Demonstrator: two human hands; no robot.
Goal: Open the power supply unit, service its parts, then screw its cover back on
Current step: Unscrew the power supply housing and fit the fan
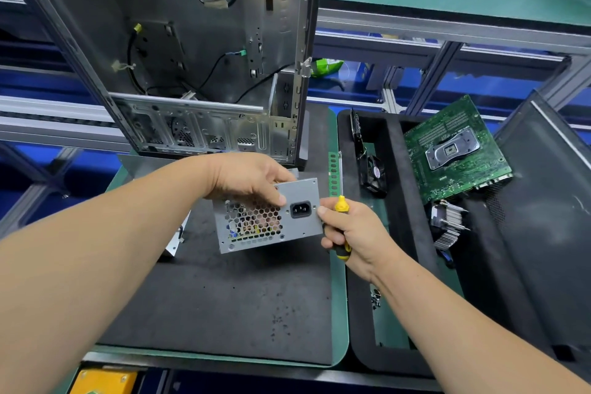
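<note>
A grey metal power supply unit [297,221] stands on its side on the black mat [224,304], its honeycomb grille and black mains socket facing me. My left hand [249,177] grips its top edge from above, thumb on the face by the socket. My right hand [351,232] holds a yellow and black screwdriver [341,205] upright in its fist. Its thumb touches the unit's right edge. The screwdriver's tip is hidden behind the hand.
An empty grey computer case [204,51] stands open behind the unit. To the right, a black tray [393,169] holds a green motherboard [457,150], a small fan [372,174], a finned heatsink [447,224] and a RAM stick [334,174]. Loose screws [375,297] lie near my right forearm.
</note>
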